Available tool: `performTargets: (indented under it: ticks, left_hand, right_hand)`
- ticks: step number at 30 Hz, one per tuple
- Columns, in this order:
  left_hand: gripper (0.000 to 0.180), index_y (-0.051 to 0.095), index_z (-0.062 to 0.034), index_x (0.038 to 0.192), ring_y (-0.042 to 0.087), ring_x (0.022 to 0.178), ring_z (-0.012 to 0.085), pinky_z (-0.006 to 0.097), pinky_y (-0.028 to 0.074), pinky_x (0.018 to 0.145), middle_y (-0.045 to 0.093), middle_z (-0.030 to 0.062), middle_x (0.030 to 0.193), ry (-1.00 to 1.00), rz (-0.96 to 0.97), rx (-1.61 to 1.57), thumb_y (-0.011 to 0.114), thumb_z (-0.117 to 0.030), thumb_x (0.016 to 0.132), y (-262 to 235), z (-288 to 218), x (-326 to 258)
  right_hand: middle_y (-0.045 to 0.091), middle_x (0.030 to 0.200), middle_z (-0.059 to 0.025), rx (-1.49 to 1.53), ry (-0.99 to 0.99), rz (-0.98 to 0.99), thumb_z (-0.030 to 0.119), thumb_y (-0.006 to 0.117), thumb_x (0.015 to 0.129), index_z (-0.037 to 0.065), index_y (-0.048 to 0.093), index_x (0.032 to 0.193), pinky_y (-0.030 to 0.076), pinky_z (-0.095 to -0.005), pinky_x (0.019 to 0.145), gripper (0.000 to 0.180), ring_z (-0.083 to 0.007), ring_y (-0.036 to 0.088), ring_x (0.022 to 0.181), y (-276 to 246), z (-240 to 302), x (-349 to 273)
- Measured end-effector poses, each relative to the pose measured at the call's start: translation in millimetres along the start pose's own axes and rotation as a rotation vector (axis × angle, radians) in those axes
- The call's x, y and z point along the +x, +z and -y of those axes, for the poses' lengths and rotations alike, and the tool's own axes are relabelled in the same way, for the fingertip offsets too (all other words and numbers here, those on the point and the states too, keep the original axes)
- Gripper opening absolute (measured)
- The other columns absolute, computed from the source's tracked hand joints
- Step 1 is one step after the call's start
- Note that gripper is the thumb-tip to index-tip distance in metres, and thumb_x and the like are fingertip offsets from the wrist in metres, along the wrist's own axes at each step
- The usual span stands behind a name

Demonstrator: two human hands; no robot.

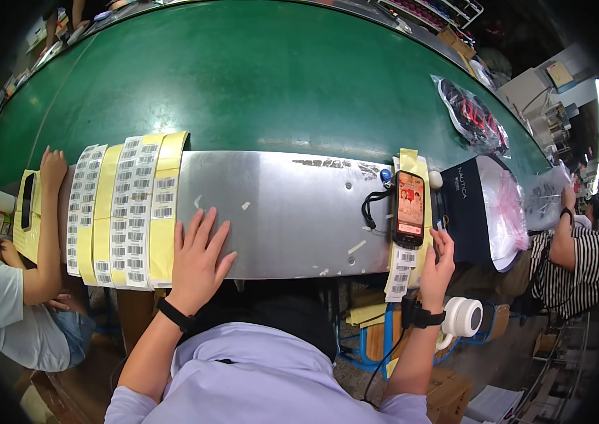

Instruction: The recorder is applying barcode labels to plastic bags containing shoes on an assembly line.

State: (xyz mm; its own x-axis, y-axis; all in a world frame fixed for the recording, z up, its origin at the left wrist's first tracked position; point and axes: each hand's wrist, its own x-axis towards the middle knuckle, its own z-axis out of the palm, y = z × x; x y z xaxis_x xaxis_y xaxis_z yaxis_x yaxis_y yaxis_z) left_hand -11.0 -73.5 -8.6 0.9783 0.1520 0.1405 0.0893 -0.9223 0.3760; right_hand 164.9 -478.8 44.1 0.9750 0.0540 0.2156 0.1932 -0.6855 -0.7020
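Note:
My left hand [200, 265] lies on the bare metal plate [285, 226] with its fingers spread, holding nothing. Just left of it, yellow-backed strips of barcode labels [130, 212] hang over the near edge of the plate. At the plate's right end, a phone [409, 208] with a lit screen rests on another label strip [402, 272], a dark cord loop beside it. My right hand [437, 268] is next to the phone's lower right corner, fingers loosely bent and apart, with nothing visible in them. Whether its fingertips touch the strip, I cannot tell.
A green table [257, 78] stretches beyond the plate. Dark footwear in a clear bag [472, 116] lies at the far right, above a dark blue package [479, 205]. A white mug [460, 318] stands beside my right wrist. People sit at both sides, one in stripes [575, 272].

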Motion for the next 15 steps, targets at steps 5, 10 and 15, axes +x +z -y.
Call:
performTargets:
  ticks: [5,10,15]
  left_hand:
    - [0.054,0.054,-0.0072,0.138,0.034,0.143,0.0367,0.058,0.021,0.117,0.039,0.0146,0.154,0.001,0.003,0.003,0.067,-0.026,0.089,1.0,0.8,0.3]
    - [0.054,0.053,-0.0081,0.139,0.034,0.143,0.0367,0.057,0.02,0.117,0.04,0.0143,0.154,-0.004,0.009,-0.001,0.067,-0.025,0.089,0.4,0.4,0.7]
    - [0.054,0.054,-0.0087,0.139,0.034,0.142,0.0364,0.056,0.02,0.117,0.04,0.0144,0.154,-0.006,0.012,0.008,0.067,-0.026,0.089,1.2,0.2,0.5]
  right_hand:
    - [0.067,0.124,-0.018,-0.01,-0.001,0.006,-0.001,0.047,0.096,-0.004,0.048,0.133,0.042,-0.0358,0.105,0.037,-0.0267,0.062,0.118,-0.8,6.5,5.7]
    - [0.07,0.118,-0.0161,-0.1,-0.065,0.079,0.0,0.047,0.095,-0.002,0.048,0.132,0.042,-0.0371,0.105,0.038,-0.0288,0.064,0.115,-3.2,5.5,10.9]
    - [0.072,0.115,-0.0134,-0.115,-0.044,0.118,-0.004,0.046,0.092,-0.002,0.05,0.13,0.041,-0.0343,0.106,0.038,-0.0216,0.064,0.113,-3.4,12.2,18.8]
